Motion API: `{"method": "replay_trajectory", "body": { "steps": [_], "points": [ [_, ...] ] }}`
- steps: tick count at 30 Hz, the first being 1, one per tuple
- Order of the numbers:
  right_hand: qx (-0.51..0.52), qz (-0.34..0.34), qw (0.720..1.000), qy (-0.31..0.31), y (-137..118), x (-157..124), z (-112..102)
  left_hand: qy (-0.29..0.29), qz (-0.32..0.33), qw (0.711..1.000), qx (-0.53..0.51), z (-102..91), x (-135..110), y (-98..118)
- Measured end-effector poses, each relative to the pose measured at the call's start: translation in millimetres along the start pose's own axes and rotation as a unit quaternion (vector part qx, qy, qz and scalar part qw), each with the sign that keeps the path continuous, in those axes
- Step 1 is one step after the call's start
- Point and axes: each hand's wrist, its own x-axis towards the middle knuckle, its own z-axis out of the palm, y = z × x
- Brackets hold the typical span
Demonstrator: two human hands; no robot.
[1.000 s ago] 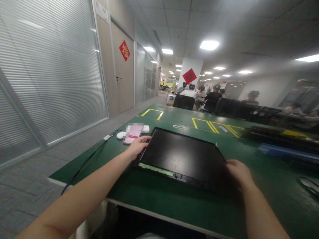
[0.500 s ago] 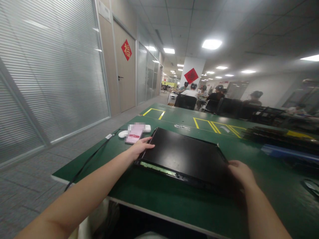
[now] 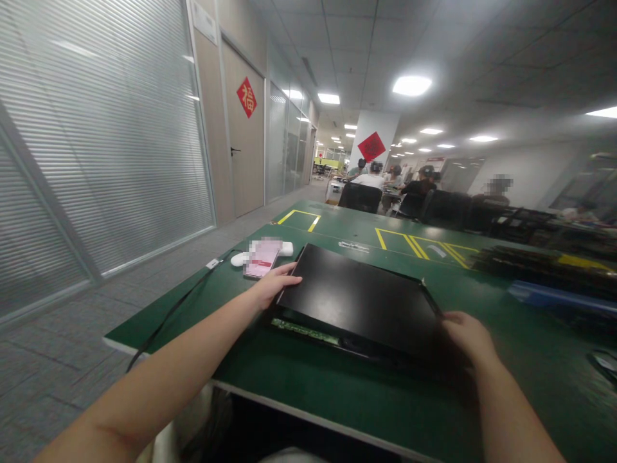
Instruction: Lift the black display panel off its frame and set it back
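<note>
A black LCD panel (image 3: 361, 296) lies between my hands, its dark screen facing up. My left hand (image 3: 277, 286) grips its left edge, thumb on top of the screen and the other fingers at the side. On the right edge is my right hand (image 3: 466, 334), with its fingertips closed round the rim and partly hidden. Along the panel's near side runs a narrow green circuit board (image 3: 304, 331), with a dark gap between it and the raised screen edge. The near right corner is dark and hard to make out.
A phone (image 3: 263, 257) and a white rounded item (image 3: 238, 259) lie left of the panel on the green table (image 3: 328, 392). A black cable (image 3: 168, 313) crosses the table's left edge. Dark stacked parts (image 3: 525, 267) and a blue strip (image 3: 554, 296) lie at right. People sit farther back.
The near left side of the screen has risen a little, opening a gap over the circuit board. Both hands keep their places on the edges.
</note>
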Motion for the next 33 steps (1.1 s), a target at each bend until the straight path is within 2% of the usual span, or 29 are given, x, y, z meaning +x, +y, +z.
{"method": "replay_trajectory", "body": {
  "steps": [5,19,27,33],
  "points": [
    [0.017,0.002,1.000,-0.002,-1.4,-1.3,-0.9,-0.027,0.001,1.000,-0.010,0.9,-3.2,3.7],
    [0.008,-0.008,1.000,-0.001,-2.2,-2.0,-1.4,-0.036,0.018,0.999,-0.005,0.1,-3.3,3.5],
    [0.004,-0.011,1.000,-0.007,-1.5,-0.6,-0.3,-0.068,0.063,0.996,-0.007,4.3,-6.5,6.7],
    [0.042,0.005,0.999,0.019,-3.6,-2.7,0.4,-0.083,0.090,0.992,-0.012,7.1,-9.2,7.0]
  ]
}}
